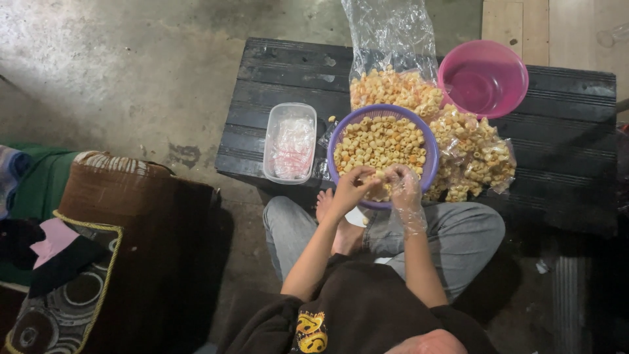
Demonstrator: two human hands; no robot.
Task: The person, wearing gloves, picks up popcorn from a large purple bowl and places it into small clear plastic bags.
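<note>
**Hands at the near rim of the purple bowl, snack rings directly under the fingertips**

Left hand [350,189] and right hand [401,183] meet at lower centre of the frame, over the near edge of the purple bowl [429,147]. The heap of pale orange-yellow ring snacks [380,141] lies just beyond and beneath the fingers, toward the top of the frame. Both hands are equally near; neither has to travel.

Left hand: bare, fingers curled and pinched on something small at the rim, likely a few rings or an edge of film; cannot tell which. Right hand: wrapped in a thin clear plastic bag [407,213] that hangs down past the wrist, fingers bunched together inside it; whether they grip any rings is not visible.

Bowl is round, so no long axis; it sits on the near edge of a dark slatted bench [282,72].

Around it:
- clear lidded tub [290,141] of small plastic bags, just left of the bowl
- large clear sack of the same snacks [472,154] touching the bowl at upper right
- pink basin [483,78] behind the sack, looks empty

Nothing stands between hands and heap
</note>
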